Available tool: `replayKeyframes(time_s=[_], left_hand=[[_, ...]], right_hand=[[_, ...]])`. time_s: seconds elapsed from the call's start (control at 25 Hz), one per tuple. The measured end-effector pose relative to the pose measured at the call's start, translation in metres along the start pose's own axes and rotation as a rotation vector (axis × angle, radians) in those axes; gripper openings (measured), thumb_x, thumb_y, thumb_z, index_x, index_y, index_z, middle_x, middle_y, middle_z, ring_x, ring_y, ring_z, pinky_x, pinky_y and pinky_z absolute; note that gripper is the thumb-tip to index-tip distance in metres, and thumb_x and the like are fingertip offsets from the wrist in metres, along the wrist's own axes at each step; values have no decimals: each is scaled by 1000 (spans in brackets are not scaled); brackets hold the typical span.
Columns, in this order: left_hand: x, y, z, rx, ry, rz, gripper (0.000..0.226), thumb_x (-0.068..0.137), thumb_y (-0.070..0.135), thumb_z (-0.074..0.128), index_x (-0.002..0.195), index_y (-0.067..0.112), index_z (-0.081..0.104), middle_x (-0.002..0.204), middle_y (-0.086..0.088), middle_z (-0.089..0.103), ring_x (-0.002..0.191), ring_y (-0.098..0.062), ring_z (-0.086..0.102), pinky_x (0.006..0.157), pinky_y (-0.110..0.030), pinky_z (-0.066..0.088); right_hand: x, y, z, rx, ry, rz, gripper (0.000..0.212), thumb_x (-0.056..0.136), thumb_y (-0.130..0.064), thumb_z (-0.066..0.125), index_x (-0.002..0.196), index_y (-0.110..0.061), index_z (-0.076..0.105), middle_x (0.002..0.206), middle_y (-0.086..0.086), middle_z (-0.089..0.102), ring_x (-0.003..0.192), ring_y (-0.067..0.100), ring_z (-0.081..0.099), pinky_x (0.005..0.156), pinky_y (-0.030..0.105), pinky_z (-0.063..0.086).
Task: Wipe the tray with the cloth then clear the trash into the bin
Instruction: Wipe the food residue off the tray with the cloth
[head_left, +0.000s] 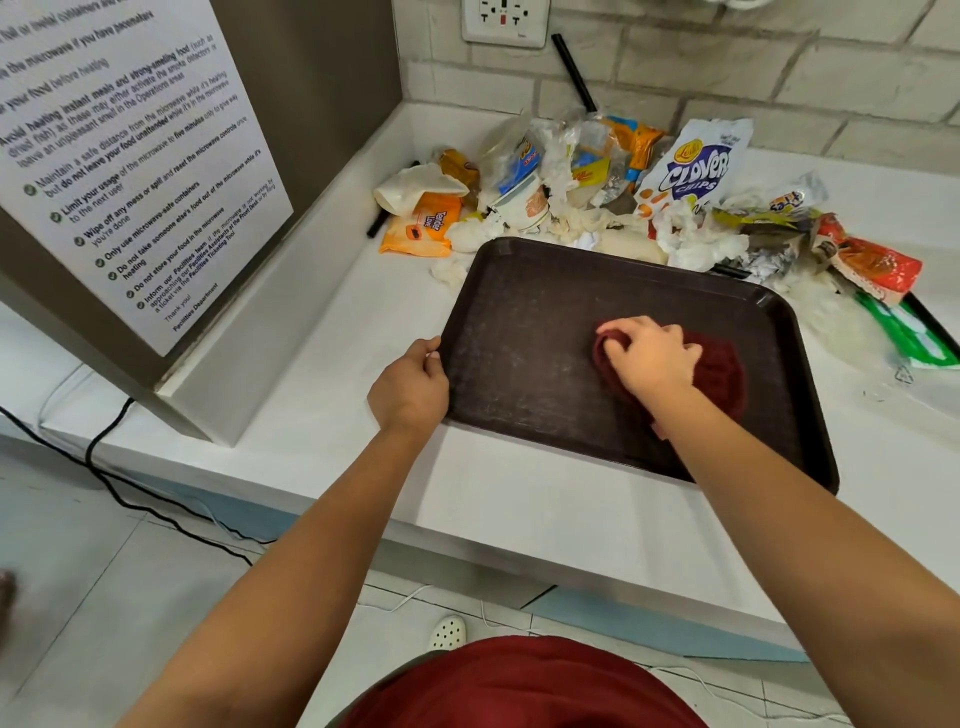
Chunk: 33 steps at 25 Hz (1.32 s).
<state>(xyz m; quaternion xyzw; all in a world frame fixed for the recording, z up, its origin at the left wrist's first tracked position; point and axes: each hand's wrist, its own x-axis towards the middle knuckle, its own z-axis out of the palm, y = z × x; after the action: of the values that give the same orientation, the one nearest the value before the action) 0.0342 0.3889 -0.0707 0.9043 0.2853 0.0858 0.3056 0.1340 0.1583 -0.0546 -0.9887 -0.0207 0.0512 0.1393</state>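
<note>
The soft red cloth (719, 371) is bunched under the right hand (655, 359). The stiff, smooth tray (524, 332) could slide, so its edge is gripped by the left hand (410, 387).

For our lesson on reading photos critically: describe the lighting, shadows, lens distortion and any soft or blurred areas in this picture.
Head view: even, soft indoor light; faint shadows under the left hand and the right hand on the cloth; pale streaks show on the tray; wide-angle lens bows the counter edge and stretches the forearms; the notice text softens toward the left edge.
</note>
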Motion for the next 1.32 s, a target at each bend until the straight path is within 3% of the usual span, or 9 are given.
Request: replayKeyframes(time_s=[0.24, 0.44, 0.56, 0.64, 0.72, 0.92, 1.0, 1.2, 1.32], left_hand=[[-2, 0, -1, -4, 1, 25, 34, 100, 30, 33, 127, 30, 53, 113, 1, 67, 100, -22, 62, 71, -22, 38], [-1, 2, -1, 24, -16, 62, 34, 99, 29, 32, 127, 27, 52, 111, -2, 67, 97, -23, 62, 67, -23, 37], [1, 5, -5, 137, -54, 86, 34, 98, 28, 33, 129, 25, 48, 118, -6, 59, 99, -24, 60, 70, -27, 39], [-2, 14, -9, 259, -32, 136, 37, 96, 30, 40, 133, 25, 44, 126, -9, 47, 108, -24, 54, 86, -32, 42], [-6, 37, -12, 108, -32, 242, 40, 95, 33, 44, 134, 26, 43, 126, -7, 45, 110, -21, 53, 93, -32, 43], [-34, 98, -17, -513, -810, 447, 60, 91, 33, 55, 143, 33, 27, 114, 13, 49, 108, 0, 52, 87, -10, 37], [-37, 102, -6, -569, -870, 556, 75, 83, 19, 67, 142, 36, 23, 109, 27, 51, 100, 17, 52, 81, 1, 38], [-14, 100, 2, -949, -902, 48, 32, 89, 2, 49, 112, 23, 58, 106, -2, 66, 102, -19, 63, 95, -35, 49], [-7, 98, 0, -1122, -986, -157, 26, 89, 3, 41, 100, 9, 64, 92, -11, 69, 89, -25, 64, 83, -36, 51]], right_hand=[[2, 65, -24, 34, 74, 271, 32, 94, -35, 41, 122, -29, 55, 141, 3, 43, 128, 37, 31, 104, 58, 20], [-12, 57, -22, 138, 212, 255, 29, 94, -26, 43, 118, -25, 59, 138, 2, 45, 123, 39, 37, 103, 52, 23], [-21, 39, -26, 582, 313, 182, 28, 92, -15, 44, 99, -32, 65, 124, 2, 57, 113, 29, 51, 102, 45, 33], [-32, 19, -36, 972, 289, 152, 34, 91, -7, 44, 86, -32, 67, 103, 6, 66, 88, 20, 60, 85, 35, 46], [-44, 0, -46, 1143, 246, 105, 36, 91, -3, 46, 83, -31, 68, 90, -1, 68, 79, 13, 62, 79, 30, 49], [-60, -45, -47, 1340, 231, 139, 31, 91, -2, 48, 85, -23, 69, 88, 1, 69, 84, 17, 63, 83, 32, 50], [-59, -53, -52, 1359, 195, 199, 35, 86, 4, 47, 87, -23, 70, 100, 7, 69, 91, 19, 63, 86, 31, 51], [-65, -53, -72, 1194, -39, 48, 62, 72, 16, 37, 110, -27, 62, 102, 0, 61, 74, 2, 51, 52, 7, 40], [-63, -49, -68, 968, 113, 57, 52, 82, 4, 52, 124, -27, 54, 111, -8, 56, 88, 5, 53, 67, 7, 41]])
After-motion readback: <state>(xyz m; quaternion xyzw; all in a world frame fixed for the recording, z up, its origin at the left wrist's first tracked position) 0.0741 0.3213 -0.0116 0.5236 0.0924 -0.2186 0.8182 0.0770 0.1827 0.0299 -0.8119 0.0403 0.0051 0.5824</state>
